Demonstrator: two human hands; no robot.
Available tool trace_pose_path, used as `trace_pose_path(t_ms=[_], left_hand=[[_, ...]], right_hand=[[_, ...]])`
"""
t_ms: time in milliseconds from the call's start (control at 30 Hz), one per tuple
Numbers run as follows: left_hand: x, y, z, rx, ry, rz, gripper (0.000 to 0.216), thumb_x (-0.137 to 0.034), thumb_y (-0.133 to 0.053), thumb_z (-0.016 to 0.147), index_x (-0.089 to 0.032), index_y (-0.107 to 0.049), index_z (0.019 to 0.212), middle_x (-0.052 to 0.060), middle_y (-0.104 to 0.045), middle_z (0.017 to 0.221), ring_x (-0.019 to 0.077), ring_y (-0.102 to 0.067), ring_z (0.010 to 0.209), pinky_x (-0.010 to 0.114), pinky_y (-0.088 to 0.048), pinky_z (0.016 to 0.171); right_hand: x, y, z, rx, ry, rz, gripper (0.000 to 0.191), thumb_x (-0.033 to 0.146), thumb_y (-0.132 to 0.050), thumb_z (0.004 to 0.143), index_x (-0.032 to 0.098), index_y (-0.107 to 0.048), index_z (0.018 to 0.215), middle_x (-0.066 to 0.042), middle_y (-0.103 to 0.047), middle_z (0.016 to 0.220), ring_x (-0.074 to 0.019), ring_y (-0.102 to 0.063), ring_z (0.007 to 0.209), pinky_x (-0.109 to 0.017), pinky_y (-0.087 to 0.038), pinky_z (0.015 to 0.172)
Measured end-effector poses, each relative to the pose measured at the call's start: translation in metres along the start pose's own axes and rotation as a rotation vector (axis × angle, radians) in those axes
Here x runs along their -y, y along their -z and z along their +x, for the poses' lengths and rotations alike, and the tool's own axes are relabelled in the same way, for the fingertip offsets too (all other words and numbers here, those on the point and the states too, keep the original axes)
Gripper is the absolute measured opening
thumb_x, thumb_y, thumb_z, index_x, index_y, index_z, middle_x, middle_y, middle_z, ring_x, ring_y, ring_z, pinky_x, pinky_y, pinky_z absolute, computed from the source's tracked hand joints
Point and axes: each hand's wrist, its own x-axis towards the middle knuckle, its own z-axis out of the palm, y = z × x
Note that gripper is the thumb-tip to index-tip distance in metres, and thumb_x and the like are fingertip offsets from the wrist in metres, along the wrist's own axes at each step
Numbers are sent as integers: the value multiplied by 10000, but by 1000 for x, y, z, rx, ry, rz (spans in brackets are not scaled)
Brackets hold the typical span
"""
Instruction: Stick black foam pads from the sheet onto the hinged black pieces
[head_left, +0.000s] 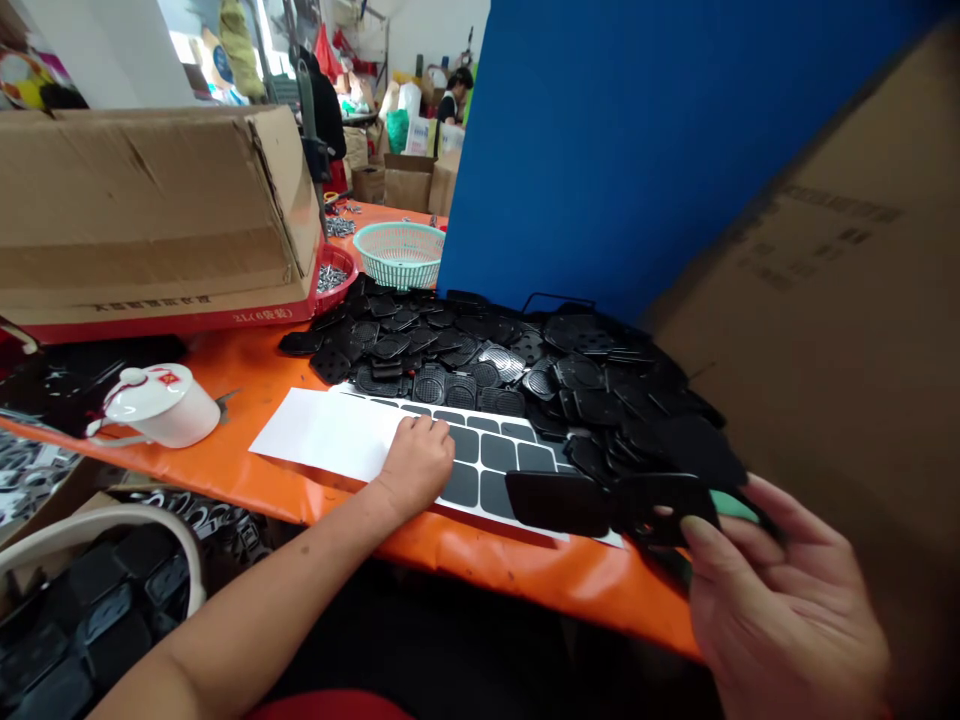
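A white sheet [315, 432] carrying rows of black rounded-square pads [497, 453] lies along the front of the orange table. My left hand [420, 462] rests on this sheet with its fingers curled in; whatever they may hold is hidden. At the right, my right hand [787, 590] pinches a flat black two-panel plastic piece [559, 502] between thumb and fingers. The piece is spread out over the sheet's right end. Something green [733, 506] shows beside the right fingers. Behind the sheet spreads a heap of similar black plastic pieces [450, 340].
A lidded white mug [161, 405] stands left on the orange table [247, 375]. Cardboard boxes [142, 200] flank both sides, with a blue panel [600, 130] at the right. Behind are a mint basket [401, 250] and a red basket [341, 262] of metal parts. A tub [196, 560] sits lower left.
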Motion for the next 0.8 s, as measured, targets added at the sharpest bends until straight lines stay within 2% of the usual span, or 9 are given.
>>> trace_pose_path(t_ms=[233, 300, 367, 433, 500, 567, 633, 700, 800], left_hand=[[-16, 39, -25, 87, 1, -257, 166, -104, -488, 839, -146, -647, 856, 80, -645, 895, 204, -593, 859, 325, -461, 751], [-28, 55, -49, 413, -160, -743, 269, -84, -563, 763, -199, -656, 988, 36, -669, 1008, 171, -615, 920, 272, -470, 797], [-43, 64, -68, 668, -91, -1124, 500, -203, -688, 712, -222, -583, 1201, 77, -641, 1176, 230, -600, 1051, 332, -463, 880], [-58, 64, -78, 738, 224, -1583, 644, -376, -714, 722, -196, -490, 1298, 127, -639, 1178, 255, -615, 1046, 375, -461, 884], [-70, 59, -78, 652, 480, -2036, 620, -529, -627, 779, -160, -504, 1261, 154, -647, 1145, 252, -637, 998, 380, -468, 855], [-75, 54, -73, 507, 576, -2301, 590, -610, -537, 814, -134, -575, 1161, 161, -652, 1126, 242, -638, 966, 358, -472, 825], [-71, 50, -67, 402, 633, -2312, 578, -635, -524, 810, -125, -620, 1065, 142, -674, 1042, 218, -638, 876, 308, -472, 736], [-57, 47, -63, 336, 702, -2116, 558, -645, -501, 820, -133, -621, 1005, 104, -679, 900, 187, -627, 743, 262, -434, 611], [-27, 39, -55, 112, 615, -1473, 421, -543, -456, 892, -155, -613, 942, 58, -641, 824, 162, -595, 707, 258, -424, 612]], right_hand=[[1, 6, 3, -43, 57, -40, 632, 285, -870, 595, 295, -632, 1180, 44, -647, 724, -88, -602, 644, -181, -526, 635], [-1, 10, 3, -91, 167, -108, 644, 266, -843, 640, 302, -599, 1235, 41, -650, 738, -105, -616, 660, -211, -528, 646], [-2, 13, 0, -83, 448, -289, 604, 210, -798, 702, 303, -581, 1258, 31, -667, 773, -132, -648, 692, -256, -533, 671], [0, 12, -6, 131, 802, -533, 448, 163, -715, 772, 297, -627, 1190, 10, -702, 830, -162, -676, 727, -291, -538, 689], [1, 9, -14, 493, 1054, -675, 257, 170, -629, 821, 290, -690, 1041, 6, -734, 865, -175, -693, 743, -310, -548, 712], [1, 4, -20, 803, 1195, -659, 186, 187, -571, 843, 300, -704, 906, 26, -753, 885, -176, -707, 777, -324, -554, 756], [-3, 2, -25, 935, 1291, -609, 196, 173, -549, 846, 305, -694, 848, 39, -757, 914, -178, -713, 808, -343, -551, 789], [-8, 3, -27, 923, 1257, -628, 211, 170, -546, 851, 312, -695, 900, 26, -757, 916, -190, -712, 802, -353, -556, 760], [-17, 12, -26, 621, 1098, -655, 329, 173, -584, 861, 305, -658, 1153, -14, -748, 874, -210, -704, 758, -355, -560, 713]])
